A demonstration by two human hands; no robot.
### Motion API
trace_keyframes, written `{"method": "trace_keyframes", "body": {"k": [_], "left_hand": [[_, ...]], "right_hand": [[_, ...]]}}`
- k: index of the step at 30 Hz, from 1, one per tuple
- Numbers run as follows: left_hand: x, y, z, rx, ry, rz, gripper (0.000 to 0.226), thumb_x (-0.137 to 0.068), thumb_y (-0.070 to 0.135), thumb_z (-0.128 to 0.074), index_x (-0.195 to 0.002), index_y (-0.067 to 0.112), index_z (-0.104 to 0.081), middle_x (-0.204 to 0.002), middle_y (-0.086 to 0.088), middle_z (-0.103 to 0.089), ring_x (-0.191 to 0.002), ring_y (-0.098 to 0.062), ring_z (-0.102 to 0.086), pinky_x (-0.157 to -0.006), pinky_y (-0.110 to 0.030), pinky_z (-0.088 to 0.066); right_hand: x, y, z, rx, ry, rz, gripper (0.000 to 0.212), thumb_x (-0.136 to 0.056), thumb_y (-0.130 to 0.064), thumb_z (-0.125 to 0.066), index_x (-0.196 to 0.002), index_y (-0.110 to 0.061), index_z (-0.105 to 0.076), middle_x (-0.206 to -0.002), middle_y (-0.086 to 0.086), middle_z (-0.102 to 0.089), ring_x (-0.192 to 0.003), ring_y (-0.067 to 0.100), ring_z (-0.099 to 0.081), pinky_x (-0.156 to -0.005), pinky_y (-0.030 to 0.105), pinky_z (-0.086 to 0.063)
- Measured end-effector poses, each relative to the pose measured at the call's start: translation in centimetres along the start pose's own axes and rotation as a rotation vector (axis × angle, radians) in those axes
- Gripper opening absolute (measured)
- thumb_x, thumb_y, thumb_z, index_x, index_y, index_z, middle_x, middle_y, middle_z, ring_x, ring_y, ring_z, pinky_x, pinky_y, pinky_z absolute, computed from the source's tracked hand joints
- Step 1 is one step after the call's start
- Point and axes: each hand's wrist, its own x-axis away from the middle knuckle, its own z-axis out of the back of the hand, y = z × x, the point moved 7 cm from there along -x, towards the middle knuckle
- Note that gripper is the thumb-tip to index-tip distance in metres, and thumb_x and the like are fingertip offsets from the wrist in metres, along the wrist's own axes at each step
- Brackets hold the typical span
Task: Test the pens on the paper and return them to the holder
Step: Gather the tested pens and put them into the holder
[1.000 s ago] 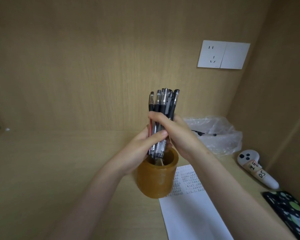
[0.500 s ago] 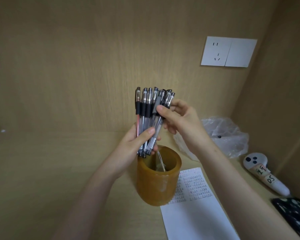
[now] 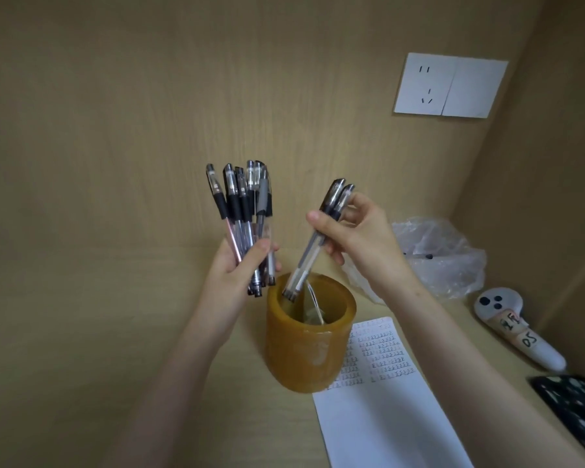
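Left hand (image 3: 238, 270) grips the pen bundle (image 3: 238, 211) just above the holder (image 3: 304, 359); right hand (image 3: 360, 238) pinches two pens (image 3: 309, 255) at its mouth; advise lowering them steeply, clear of the rim.

Bare left hand (image 3: 235, 268), bare right hand (image 3: 360, 233), bare slender forearms (image 3: 453, 336).

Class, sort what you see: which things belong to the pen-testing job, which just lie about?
Job: pen bundle in left hand, two pens in right hand, holder, paper.
Lying about: plastic bag, white controller, wall socket, patterned case.
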Motion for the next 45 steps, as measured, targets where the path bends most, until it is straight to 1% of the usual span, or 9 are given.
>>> {"method": "trace_keyframes", "body": {"k": [5,9,12,16,19,23,32,41,45], "left_hand": [[0.6,0.0,-0.5,-0.011,-0.066,-0.024,0.034,-0.088,0.026,-0.053,-0.113,0.004,-0.057,-0.077,0.005,-0.067,-0.077,-0.006,-0.066,-0.069,-0.013,-0.05],[0.7,-0.2,-0.3,0.015,-0.068,-0.007,0.04,-0.082,0.033,-0.055,-0.114,0.008,-0.058,-0.077,0.005,-0.069,-0.078,-0.006,-0.066,-0.07,-0.018,-0.05],[0.9,-0.2,-0.4,0.017,-0.085,0.001,0.035,-0.085,0.029,-0.054,-0.112,0.009,-0.058,-0.076,0.009,-0.07,-0.075,-0.005,-0.066,-0.068,-0.018,-0.051],[1.0,0.1,-1.0,-0.018,-0.141,-0.029,0.039,-0.082,0.033,-0.053,-0.112,0.009,-0.057,-0.076,0.01,-0.069,-0.073,-0.004,-0.065,-0.069,-0.018,-0.05],[1.1,0.6,-1.3,-0.026,-0.173,-0.059,0.036,-0.083,0.03,-0.053,-0.112,0.01,-0.057,-0.079,0.009,-0.07,-0.072,-0.006,-0.065,-0.065,-0.016,-0.05],[1.2,0.8,-1.4,-0.016,-0.18,-0.074,0.03,-0.085,0.024,-0.053,-0.112,0.011,-0.057,-0.084,0.006,-0.071,-0.072,-0.008,-0.066,-0.064,-0.017,-0.052],[1.3,0.4,-1.4,0.031,-0.154,-0.052,0.026,-0.092,0.017,-0.048,-0.116,0.008,-0.057,-0.096,0.001,-0.072,-0.076,-0.011,-0.068,-0.061,-0.02,-0.053],[1.3,0.1,-0.7,0.092,-0.045,-0.054,0.016,-0.095,0.016,-0.046,-0.103,0.015,-0.059,-0.092,-0.001,-0.072,-0.085,-0.009,-0.069,-0.067,-0.014,-0.052],[1.1,0.0,-0.2,0.139,0.006,-0.071,0.015,-0.094,0.012,-0.045,-0.103,0.017,-0.056,-0.086,0.0,-0.064,-0.072,-0.009,-0.066,-0.059,-0.02,-0.054]], "right_hand": [[1.0,2.2,-2.7,0.258,-0.173,-0.088,0.035,-0.077,-0.033,-0.074,-0.103,-0.015,-0.059,-0.075,0.002,-0.068,-0.047,0.007,-0.055,-0.043,0.015,-0.042],[0.8,2.3,-1.4,0.401,-0.136,-0.093,0.03,-0.081,-0.041,-0.069,-0.1,-0.017,-0.066,-0.085,-0.004,-0.066,-0.046,-0.002,-0.054,-0.048,0.011,-0.043],[0.6,1.2,0.5,0.243,-0.005,-0.069,0.025,-0.088,-0.033,-0.063,-0.106,-0.015,-0.066,-0.094,0.0,-0.068,-0.051,0.0,-0.055,-0.052,0.016,-0.042],[0.5,-0.3,-0.5,-0.036,-0.053,-0.052,0.03,-0.088,-0.033,-0.062,-0.111,-0.013,-0.062,-0.099,0.004,-0.07,-0.06,0.005,-0.059,-0.056,0.019,-0.047],[0.2,-1.2,-2.1,-0.029,-0.08,-0.029,0.042,-0.082,-0.028,-0.07,-0.118,-0.009,-0.058,-0.09,0.004,-0.068,-0.056,0.002,-0.058,-0.053,0.017,-0.047],[0.0,-1.5,-2.8,-0.087,-0.074,-0.03,0.036,-0.08,-0.023,-0.074,-0.108,-0.005,-0.059,-0.075,0.004,-0.064,-0.053,0.01,-0.054,-0.051,0.023,-0.045],[0.1,-1.5,-2.2,-0.035,0.047,0.043,0.037,-0.083,-0.021,-0.071,-0.104,0.006,-0.057,-0.076,0.015,-0.063,-0.047,0.013,-0.052,-0.043,0.025,-0.042],[0.2,-1.6,-0.7,-0.081,0.152,0.081,0.028,-0.086,-0.019,-0.068,-0.103,0.0,-0.057,-0.072,0.0,-0.062,-0.046,0.008,-0.049,-0.043,0.022,-0.04],[0.0,-1.4,0.2,-0.01,0.152,0.06,0.028,-0.085,-0.021,-0.07,-0.104,-0.003,-0.059,-0.075,0.0,-0.064,-0.046,0.006,-0.049,-0.044,0.021,-0.04]]}}
